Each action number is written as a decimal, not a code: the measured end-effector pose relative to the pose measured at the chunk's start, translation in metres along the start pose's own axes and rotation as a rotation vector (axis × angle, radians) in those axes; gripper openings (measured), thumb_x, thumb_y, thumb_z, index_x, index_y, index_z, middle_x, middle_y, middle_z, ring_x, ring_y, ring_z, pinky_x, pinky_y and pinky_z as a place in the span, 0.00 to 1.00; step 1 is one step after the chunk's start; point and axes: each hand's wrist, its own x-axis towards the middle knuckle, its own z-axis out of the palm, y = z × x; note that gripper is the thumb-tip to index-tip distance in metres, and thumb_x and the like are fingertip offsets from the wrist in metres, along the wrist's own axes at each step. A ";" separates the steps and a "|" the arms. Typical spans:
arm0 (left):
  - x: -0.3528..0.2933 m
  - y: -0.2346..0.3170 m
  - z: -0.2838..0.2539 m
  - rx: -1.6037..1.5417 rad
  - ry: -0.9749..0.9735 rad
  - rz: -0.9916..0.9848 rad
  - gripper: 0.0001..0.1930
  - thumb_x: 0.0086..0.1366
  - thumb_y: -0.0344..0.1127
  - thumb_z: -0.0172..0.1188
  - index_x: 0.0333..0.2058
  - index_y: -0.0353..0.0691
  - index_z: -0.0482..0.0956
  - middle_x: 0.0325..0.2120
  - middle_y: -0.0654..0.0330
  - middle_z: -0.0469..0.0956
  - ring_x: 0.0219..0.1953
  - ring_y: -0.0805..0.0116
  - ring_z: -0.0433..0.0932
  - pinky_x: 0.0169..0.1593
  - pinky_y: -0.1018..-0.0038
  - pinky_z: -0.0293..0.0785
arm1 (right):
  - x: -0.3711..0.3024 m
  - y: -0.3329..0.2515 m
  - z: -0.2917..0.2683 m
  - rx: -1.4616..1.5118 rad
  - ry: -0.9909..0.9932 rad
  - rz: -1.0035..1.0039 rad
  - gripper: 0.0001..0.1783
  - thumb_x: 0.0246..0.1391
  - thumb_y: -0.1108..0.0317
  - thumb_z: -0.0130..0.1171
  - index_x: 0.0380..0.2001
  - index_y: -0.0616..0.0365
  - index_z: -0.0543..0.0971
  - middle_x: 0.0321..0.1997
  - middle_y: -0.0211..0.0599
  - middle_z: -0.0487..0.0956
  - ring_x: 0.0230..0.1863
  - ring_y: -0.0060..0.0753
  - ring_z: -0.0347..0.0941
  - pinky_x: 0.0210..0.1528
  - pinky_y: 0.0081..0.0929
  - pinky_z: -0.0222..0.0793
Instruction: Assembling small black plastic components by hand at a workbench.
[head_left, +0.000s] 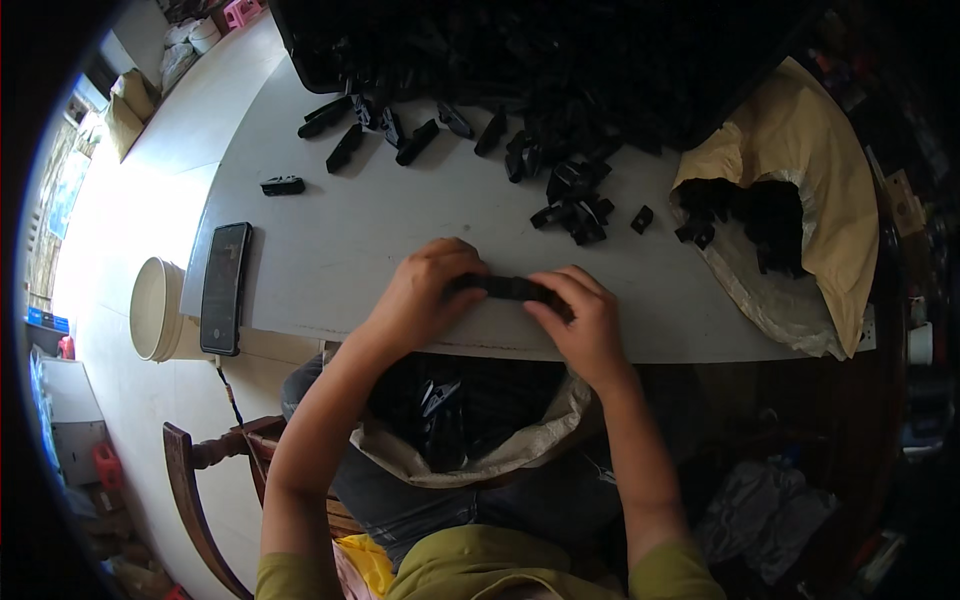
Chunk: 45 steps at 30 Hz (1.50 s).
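Between my two hands is a black elongated plastic part, held level just above the near edge of the grey table. My left hand grips its left end, and the fingers of my right hand pinch its right end. Its finer details are too dark to make out. Below, an open sack on my lap holds many black plastic pieces. Scattered over the far side of the table are several similar black parts, with a small heap of shorter black pieces to the right.
A large black crate full of black parts stands at the back. At the right, an open tan sack spills dark pieces. A phone lies by the left edge, beside a pale bucket. A wooden chair stands left.
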 end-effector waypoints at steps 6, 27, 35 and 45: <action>-0.003 -0.007 -0.003 -0.101 -0.071 0.003 0.13 0.48 0.26 0.68 0.35 0.35 0.81 0.36 0.51 0.79 0.38 0.54 0.79 0.44 0.67 0.75 | 0.007 0.001 -0.011 -0.157 -0.090 -0.089 0.16 0.40 0.76 0.71 0.36 0.64 0.81 0.32 0.36 0.77 0.30 0.30 0.75 0.31 0.25 0.71; 0.069 -0.064 -0.025 0.650 0.236 -0.228 0.11 0.53 0.28 0.60 0.37 0.38 0.78 0.41 0.54 0.75 0.46 0.52 0.74 0.48 0.62 0.72 | 0.011 0.070 -0.078 -0.525 0.064 0.162 0.16 0.52 0.79 0.58 0.46 0.59 0.77 0.49 0.42 0.75 0.48 0.44 0.73 0.45 0.35 0.71; -0.004 0.001 -0.008 0.167 0.017 -0.011 0.13 0.52 0.25 0.64 0.37 0.38 0.75 0.36 0.53 0.74 0.44 0.51 0.75 0.47 0.64 0.73 | -0.009 0.042 -0.060 0.253 0.240 0.489 0.13 0.62 0.68 0.54 0.48 0.60 0.77 0.38 0.33 0.76 0.30 0.24 0.71 0.32 0.22 0.66; -0.008 0.001 0.001 -0.179 -0.068 -0.038 0.13 0.49 0.22 0.66 0.36 0.35 0.78 0.38 0.53 0.78 0.41 0.54 0.79 0.45 0.67 0.76 | -0.001 -0.002 0.005 0.029 -0.069 0.049 0.17 0.50 0.73 0.65 0.45 0.62 0.80 0.33 0.34 0.76 0.33 0.29 0.74 0.34 0.26 0.71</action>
